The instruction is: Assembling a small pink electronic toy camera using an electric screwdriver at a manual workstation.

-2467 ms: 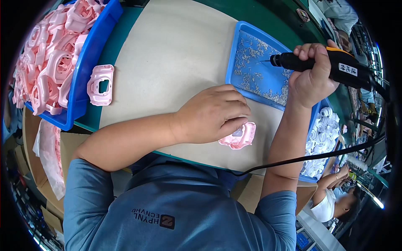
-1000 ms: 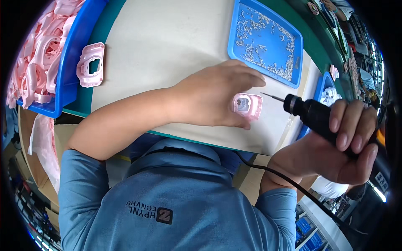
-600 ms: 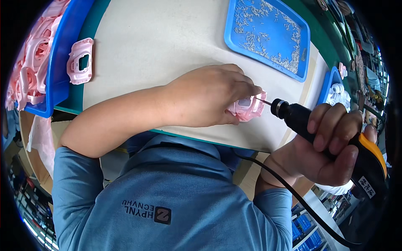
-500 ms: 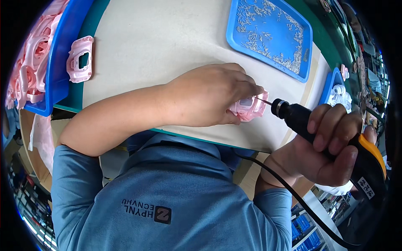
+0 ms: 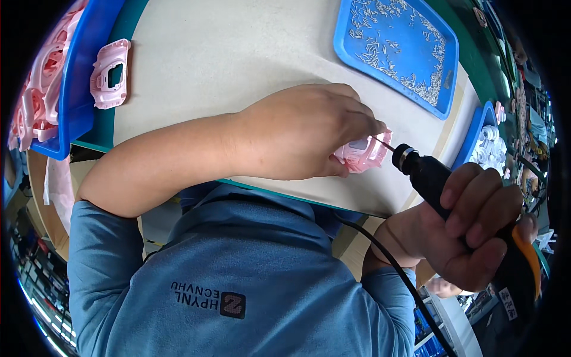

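Observation:
My left hand is closed round a pink plastic housing on the pale work surface, its fingertips at the far and near edges; much of the part is hidden beneath the hand. In my right hand is a black and orange electric screwdriver, tilted with its thin bit pointing left. The bit's tip reaches the housing right beside my left fingertips. Whether a screw sits under the tip is too small to tell. A black cable runs near my right forearm.
A blue tray of loose small screws lies at the far right. Another pink housing rests at the left, next to a blue bin heaped with pink parts. At the right edge, a blue box holds clear-white pieces.
The view has shifted slightly, so the tray and housing appear farther right. My left hand keeps its hold, and the screwdriver bit stays against the housing, its handle tilted a little more steeply.

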Demonstrator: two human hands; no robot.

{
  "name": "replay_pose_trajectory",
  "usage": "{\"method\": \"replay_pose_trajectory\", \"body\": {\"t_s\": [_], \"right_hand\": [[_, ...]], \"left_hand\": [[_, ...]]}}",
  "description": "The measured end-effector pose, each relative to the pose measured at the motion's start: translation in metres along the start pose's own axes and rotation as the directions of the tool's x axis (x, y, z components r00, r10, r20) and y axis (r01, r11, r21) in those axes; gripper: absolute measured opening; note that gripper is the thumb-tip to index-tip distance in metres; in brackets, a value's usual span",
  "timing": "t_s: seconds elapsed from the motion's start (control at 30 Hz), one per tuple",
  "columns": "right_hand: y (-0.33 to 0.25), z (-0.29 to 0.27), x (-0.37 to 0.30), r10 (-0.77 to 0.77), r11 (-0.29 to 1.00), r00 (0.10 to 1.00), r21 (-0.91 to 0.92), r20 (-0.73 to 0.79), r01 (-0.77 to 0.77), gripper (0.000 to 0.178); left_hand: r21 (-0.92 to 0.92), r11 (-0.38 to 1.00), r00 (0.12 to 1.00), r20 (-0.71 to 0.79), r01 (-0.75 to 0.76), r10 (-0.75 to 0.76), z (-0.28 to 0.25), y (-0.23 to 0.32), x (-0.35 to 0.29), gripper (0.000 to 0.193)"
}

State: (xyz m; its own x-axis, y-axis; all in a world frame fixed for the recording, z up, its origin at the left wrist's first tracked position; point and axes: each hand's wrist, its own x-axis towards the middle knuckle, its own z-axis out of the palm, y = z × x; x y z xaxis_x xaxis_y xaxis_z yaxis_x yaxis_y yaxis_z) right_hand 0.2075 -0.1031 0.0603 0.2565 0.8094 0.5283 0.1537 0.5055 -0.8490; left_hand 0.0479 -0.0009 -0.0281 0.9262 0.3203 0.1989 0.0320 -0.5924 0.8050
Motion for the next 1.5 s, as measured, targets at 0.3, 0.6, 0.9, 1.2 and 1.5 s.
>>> {"method": "replay_pose_trajectory", "body": {"t_s": [0.3,0.6,0.9,1.2,1.5], "right_hand": [[-0.001,-0.001,0.005,0.008,1.000,0.991,0.002,0.133,-0.009,0.027],[0.007,-0.038,0.057,-0.029,0.955,1.000,0.295,0.010,0.025,0.023],[0.098,-0.009,0.105,-0.117,0.986,0.984,0.106,-0.130,0.132,0.027],[0.052,-0.006,0.102,-0.041,0.982,0.996,0.182,-0.078,0.055,0.018],[-0.007,-0.016,0.086,0.061,0.885,0.996,0.459,0.060,-0.082,0.011]], "left_hand": [[-0.037,0.996,0.997,-0.025,-0.078,0.077,-0.002,0.000,0.003,0.058],[0.011,0.999,0.999,-0.008,-0.033,0.033,0.000,0.003,0.000,0.056],[-0.002,0.998,0.998,0.001,-0.061,0.061,0.000,-0.003,-0.002,0.063],[-0.038,0.998,0.963,-0.268,-0.051,0.039,-0.010,-0.001,0.001,0.043],[-0.188,0.977,0.820,-0.571,-0.096,-0.029,-0.022,-0.008,0.011,0.022]]}}
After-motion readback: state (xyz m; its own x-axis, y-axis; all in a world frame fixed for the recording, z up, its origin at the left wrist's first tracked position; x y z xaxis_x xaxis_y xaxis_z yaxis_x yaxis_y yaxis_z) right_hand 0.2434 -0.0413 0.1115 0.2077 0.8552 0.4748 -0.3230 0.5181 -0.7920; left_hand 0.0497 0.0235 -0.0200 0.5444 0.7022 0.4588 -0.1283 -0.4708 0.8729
